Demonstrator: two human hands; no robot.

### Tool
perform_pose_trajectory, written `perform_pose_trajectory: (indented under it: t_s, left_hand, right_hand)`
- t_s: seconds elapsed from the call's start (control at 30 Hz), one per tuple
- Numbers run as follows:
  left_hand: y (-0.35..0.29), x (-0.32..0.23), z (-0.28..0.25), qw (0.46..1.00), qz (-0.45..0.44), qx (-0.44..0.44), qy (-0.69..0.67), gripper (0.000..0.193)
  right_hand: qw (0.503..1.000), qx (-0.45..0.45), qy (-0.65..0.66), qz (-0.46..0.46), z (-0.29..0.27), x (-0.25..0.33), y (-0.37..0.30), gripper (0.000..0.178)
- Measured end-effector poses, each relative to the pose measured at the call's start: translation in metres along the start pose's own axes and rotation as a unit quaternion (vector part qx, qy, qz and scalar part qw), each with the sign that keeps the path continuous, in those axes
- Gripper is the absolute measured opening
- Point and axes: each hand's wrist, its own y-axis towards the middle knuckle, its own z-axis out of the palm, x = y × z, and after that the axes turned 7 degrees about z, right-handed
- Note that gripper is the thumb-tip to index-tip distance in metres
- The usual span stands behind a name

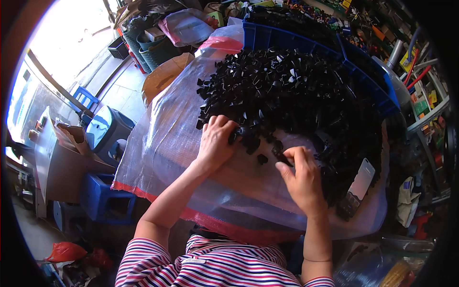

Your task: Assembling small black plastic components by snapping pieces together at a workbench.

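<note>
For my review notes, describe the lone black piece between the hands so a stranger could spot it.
Find the big heap of small black pieces on the translucent plastic sheet. Just off its near edge, between the left hand and the right hand, lies one small black piece. Unlike its neighbours, it sits singly, with bare sheet around it.

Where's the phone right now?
In the head view, the phone lies right of the right hand, by the lower right edge of the black pile.

Bright daylight (67, 38) meets a pale tiled floor (120, 95) near blue plastic stools (97, 195), crowded shelving (429, 117) at right.
</note>
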Motion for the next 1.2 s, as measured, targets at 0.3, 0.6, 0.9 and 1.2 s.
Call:
perform_pose_trajectory:
  t_s: [0.3,0.6,0.9,1.2]
  left_hand:
    - [-0.007,-0.03,-0.014,0.876,-0.175,0.09,-0.44,0.021]
    - [-0.017,-0.05,-0.016,0.748,-0.214,0.134,-0.614,0.02]
    - [-0.014,-0.054,-0.029,0.818,-0.132,0.199,-0.523,0.018]
    - [-0.018,-0.061,-0.023,0.886,-0.094,0.132,-0.435,0.016]
  right_hand:
    - [0.981,-0.044,0.188,0.0,0.017,0.005,-0.019,0.026]
    - [0.964,0.002,0.251,0.081,0.008,0.018,-0.031,0.025]
    - [0.967,0.092,0.216,0.096,-0.005,0.017,-0.027,0.02]
    - [0.975,0.032,0.213,0.061,0.016,0.012,-0.031,0.018]
